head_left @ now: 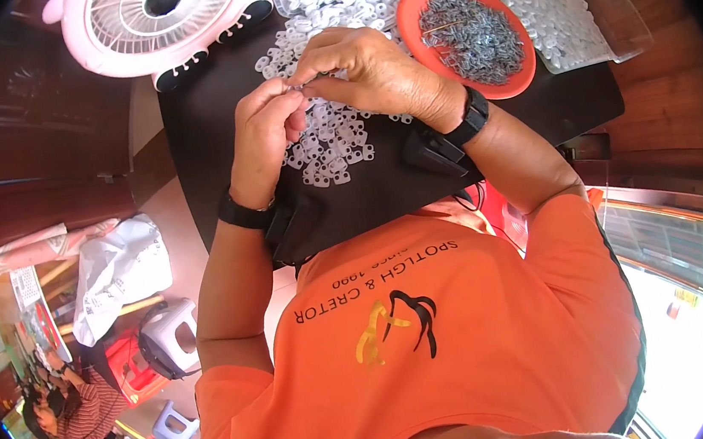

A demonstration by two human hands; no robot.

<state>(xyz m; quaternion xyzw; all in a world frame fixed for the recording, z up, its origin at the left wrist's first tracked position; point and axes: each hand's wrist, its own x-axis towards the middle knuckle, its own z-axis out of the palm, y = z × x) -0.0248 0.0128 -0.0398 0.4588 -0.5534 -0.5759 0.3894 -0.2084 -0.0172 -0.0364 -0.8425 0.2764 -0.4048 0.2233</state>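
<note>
My left hand [267, 136] and my right hand [370, 72] meet over a black table [212, 114], fingertips pinched together on a small white plastic piece. Under them lies a loose heap of small white plastic pieces [328, 140]. Whether a metal part is also held is too small to tell. An orange round dish [469, 36] full of small grey metal springs or clips sits just right of my right hand. Both wrists wear black bands.
A pink desk fan [164, 21] stands at the table's far left. Clear trays of white pieces [552, 5] sit at the far edge and right. White bag [117, 274], plastic stools and another person [72, 412] are on the lower left.
</note>
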